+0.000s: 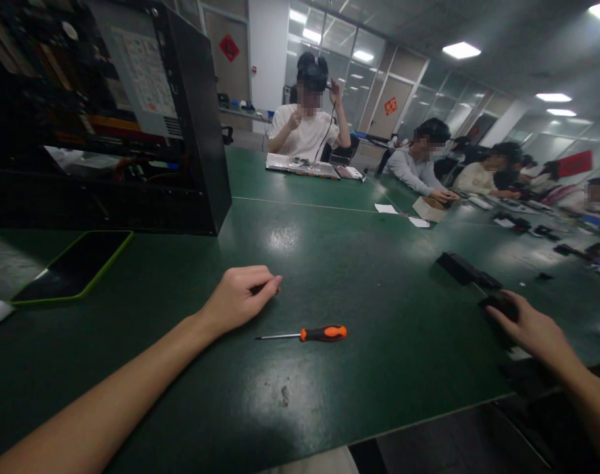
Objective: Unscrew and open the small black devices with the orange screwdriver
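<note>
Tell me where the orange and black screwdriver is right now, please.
In the head view, the screwdriver lies on the green table, near the middle, just right of the left hand, its tip pointing left.

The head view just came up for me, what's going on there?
The right hand is on a dark object at the table's right side. The left hand rests loosely curled on the green table, near an orange and black screwdriver lying untouched. An open computer case and a phone sit to the left.
</note>
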### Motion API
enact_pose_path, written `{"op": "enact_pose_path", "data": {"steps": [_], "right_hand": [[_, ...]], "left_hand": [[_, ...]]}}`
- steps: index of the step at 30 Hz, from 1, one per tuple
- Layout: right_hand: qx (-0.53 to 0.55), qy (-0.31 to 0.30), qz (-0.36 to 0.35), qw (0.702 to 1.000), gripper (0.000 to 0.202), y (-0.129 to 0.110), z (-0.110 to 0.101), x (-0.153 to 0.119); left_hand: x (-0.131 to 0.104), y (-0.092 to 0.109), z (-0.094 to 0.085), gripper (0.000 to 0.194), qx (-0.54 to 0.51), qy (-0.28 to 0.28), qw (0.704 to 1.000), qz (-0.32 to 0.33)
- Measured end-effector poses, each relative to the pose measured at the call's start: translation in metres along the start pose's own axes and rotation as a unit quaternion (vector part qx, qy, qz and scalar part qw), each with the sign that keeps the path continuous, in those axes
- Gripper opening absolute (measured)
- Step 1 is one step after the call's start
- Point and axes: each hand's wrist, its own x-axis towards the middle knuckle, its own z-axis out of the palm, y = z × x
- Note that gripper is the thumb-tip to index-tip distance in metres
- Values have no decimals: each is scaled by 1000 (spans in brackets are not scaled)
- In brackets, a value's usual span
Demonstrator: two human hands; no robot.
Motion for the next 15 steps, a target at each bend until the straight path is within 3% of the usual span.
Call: {"op": "enact_pose_path", "data": {"steps": [5,11,15], "right_hand": [[25,31,51,998,73,-2,-14,12],[46,-80,33,995,39,-4,-12,20],[38,-108,23,993,37,-6,-13,19]], "left_hand": [[0,-1,1,36,-3,-1,1000,0],[-1,-5,0,35,-5,5,1000,-4],[0,-3,0,36,-8,9,1000,0]]}}
